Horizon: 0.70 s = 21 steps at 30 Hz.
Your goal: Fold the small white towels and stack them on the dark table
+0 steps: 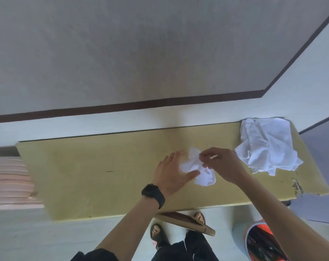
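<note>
I judge the job barely begun. One small white towel point(204, 177) lies crumpled on the table point(94, 176) directly between my two hands, bunched into lobes with no clean edge or crease showing. My left hand point(171, 172) lies flat with straight fingers, its thumb and fingertips touching the towel's left side and gripping nothing. My right hand point(223, 164) pinches an upper corner of the same towel between thumb and forefinger. I read this as the opening-out step, since the cloth has to be spread flat before any fold can be made.

Beyond my right hand and to its outer side sits the pile of unfolded towels point(267, 146), rumpled and near the hand but not touching it. How many it holds I cannot tell. I see no folded towel and no stack anywhere in view, so nothing counts as finished. The surface looks yellowish rather than dark, and whether it is the intended table I cannot say. Left to do: flatten, fold and place this one, then work through the pile.
</note>
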Motion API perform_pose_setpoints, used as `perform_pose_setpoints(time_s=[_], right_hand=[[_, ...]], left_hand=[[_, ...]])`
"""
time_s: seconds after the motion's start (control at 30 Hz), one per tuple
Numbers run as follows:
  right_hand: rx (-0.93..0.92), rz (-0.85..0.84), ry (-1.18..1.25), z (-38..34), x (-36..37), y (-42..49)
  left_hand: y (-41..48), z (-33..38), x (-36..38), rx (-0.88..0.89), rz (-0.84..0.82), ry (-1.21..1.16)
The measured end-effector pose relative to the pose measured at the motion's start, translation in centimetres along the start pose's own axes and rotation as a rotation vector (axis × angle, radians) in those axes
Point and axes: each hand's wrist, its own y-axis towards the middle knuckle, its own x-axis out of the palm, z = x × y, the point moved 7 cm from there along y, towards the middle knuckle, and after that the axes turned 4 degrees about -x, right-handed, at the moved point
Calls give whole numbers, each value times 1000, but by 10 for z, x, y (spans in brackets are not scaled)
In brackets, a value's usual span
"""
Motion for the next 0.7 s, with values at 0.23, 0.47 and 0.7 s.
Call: perform_pose_setpoints(time_s=[0.23, 0.47, 0.7], right_hand=[[-175, -91, -362, -32, 62, -32], [-313, -22, -602, -50, 95, -47], [-306, -39, -784, -51, 89, -51]], left_hand=[[-34, -18, -51, 139, 92, 156], [-57, -61, -119, 94, 126, 257], [-73, -106, -147, 78, 187, 364]])
